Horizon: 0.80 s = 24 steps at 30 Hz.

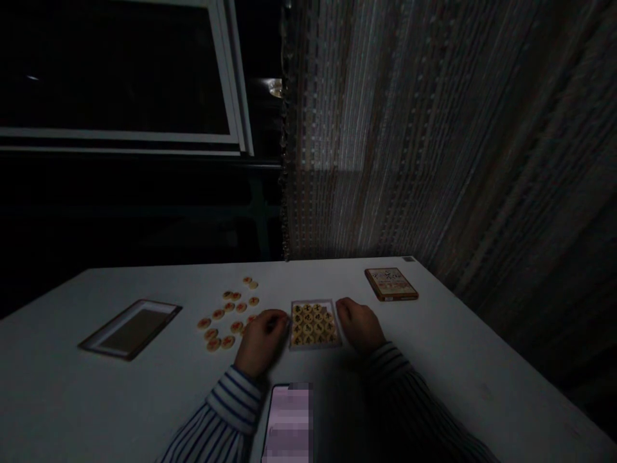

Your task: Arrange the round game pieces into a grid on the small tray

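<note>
We see a clear, shallow case (315, 348) lying flat on the white bench (443, 373), between the left hand (260, 341) and the right hand (361, 326). Inside it we find round wooden pieces (317, 317) with dark characters, laid face up in close rows. The left hand stands at the case's left side, its fingers curled inward towards the thumb; the right hand stands at the opposite side, its fingers folded into a loose fist. We cannot tell whether either hand touches the case or pinches its edge. On both wrists we note striped cuffs (234, 397).

To the left of the case we observe a scattered group of loose discs (241, 307), most with reddish characters, a few partly hidden by the left hand. Farther left lies a shallow tray (94, 348) with a brown rim and a brownish panel within. Beyond the right hand, near the bench's far right corner, we see a flat printed box (391, 283). Nearest to us, between the forearms, lies a phone (290, 421) with a lit, pixelated screen. Behind the bench we distinguish a string curtain (366, 141) and, to its left, a pale window frame (234, 83)
</note>
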Each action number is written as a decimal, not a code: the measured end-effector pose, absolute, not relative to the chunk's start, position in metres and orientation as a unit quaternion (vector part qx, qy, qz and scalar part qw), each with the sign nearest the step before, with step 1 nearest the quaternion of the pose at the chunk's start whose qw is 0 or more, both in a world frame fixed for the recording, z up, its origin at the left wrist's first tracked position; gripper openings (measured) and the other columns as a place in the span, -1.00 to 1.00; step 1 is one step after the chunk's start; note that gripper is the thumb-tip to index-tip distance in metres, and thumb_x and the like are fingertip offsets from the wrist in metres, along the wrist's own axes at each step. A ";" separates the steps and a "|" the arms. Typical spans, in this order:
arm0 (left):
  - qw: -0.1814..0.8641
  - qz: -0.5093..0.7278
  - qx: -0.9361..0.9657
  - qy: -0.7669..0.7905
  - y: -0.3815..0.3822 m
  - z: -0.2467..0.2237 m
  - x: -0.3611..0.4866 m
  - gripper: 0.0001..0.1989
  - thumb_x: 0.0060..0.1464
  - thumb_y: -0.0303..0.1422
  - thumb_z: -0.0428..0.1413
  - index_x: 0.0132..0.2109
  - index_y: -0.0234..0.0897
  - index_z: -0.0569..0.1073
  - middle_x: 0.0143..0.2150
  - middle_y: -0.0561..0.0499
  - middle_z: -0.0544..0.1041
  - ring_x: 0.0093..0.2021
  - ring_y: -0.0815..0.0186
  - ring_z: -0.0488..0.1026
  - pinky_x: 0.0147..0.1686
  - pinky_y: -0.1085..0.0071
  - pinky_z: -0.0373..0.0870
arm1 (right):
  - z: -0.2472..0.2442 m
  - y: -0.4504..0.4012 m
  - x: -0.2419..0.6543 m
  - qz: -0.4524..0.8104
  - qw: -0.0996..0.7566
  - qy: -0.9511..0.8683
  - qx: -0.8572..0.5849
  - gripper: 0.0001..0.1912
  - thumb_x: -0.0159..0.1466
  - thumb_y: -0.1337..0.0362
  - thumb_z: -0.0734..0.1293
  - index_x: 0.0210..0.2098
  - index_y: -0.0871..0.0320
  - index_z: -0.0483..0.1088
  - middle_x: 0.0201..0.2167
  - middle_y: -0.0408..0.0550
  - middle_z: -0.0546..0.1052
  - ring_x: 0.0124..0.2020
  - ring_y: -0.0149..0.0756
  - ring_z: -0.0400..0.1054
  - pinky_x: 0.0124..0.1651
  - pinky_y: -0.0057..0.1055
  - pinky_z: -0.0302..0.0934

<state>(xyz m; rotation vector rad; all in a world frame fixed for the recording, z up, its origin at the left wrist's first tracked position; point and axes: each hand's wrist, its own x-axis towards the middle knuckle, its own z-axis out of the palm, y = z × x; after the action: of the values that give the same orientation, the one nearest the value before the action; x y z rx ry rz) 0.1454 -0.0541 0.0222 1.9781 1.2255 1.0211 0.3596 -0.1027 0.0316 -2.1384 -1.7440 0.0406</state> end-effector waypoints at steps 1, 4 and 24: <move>0.289 0.380 0.747 0.464 -0.052 0.026 0.143 -0.75 0.00 -0.24 -0.03 -0.30 -0.28 0.46 -0.29 -0.04 0.54 -0.27 0.27 0.46 -0.20 0.34 0.37 | 0.033 -0.103 0.359 0.014 0.194 -0.620 -0.760 -0.65 0.31 0.20 -0.02 -0.18 0.08 0.35 -0.30 -0.06 0.53 -0.27 -0.32 0.39 -0.31 -0.48 0.06; 0.271 0.366 0.763 0.459 -0.042 0.039 0.135 -0.72 0.01 -0.21 -0.04 -0.30 -0.29 0.46 -0.31 -0.05 0.54 -0.26 0.25 0.46 -0.19 0.33 0.36 | 0.038 -0.104 0.359 0.020 0.217 -0.618 -0.756 -0.66 0.30 0.20 0.00 -0.19 0.09 0.35 -0.32 -0.07 0.53 -0.28 -0.32 0.39 -0.32 -0.49 0.06; 0.199 0.379 0.729 0.534 0.068 0.068 0.041 -0.62 -0.08 -0.14 0.01 -0.22 -0.34 0.46 -0.23 -0.09 0.54 -0.22 0.24 0.47 -0.16 0.36 0.35 | 0.110 -0.034 0.284 0.024 0.236 -0.741 -0.628 -0.70 0.26 0.21 0.08 -0.23 0.14 0.40 -0.32 -0.09 0.52 -0.28 -0.36 0.35 -0.26 -0.52 0.06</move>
<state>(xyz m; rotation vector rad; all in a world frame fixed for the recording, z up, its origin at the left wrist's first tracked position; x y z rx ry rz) 0.0410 0.0685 0.0684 2.0394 1.4933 1.0611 0.2835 -0.0345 0.1097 -1.7238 -2.0323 0.0662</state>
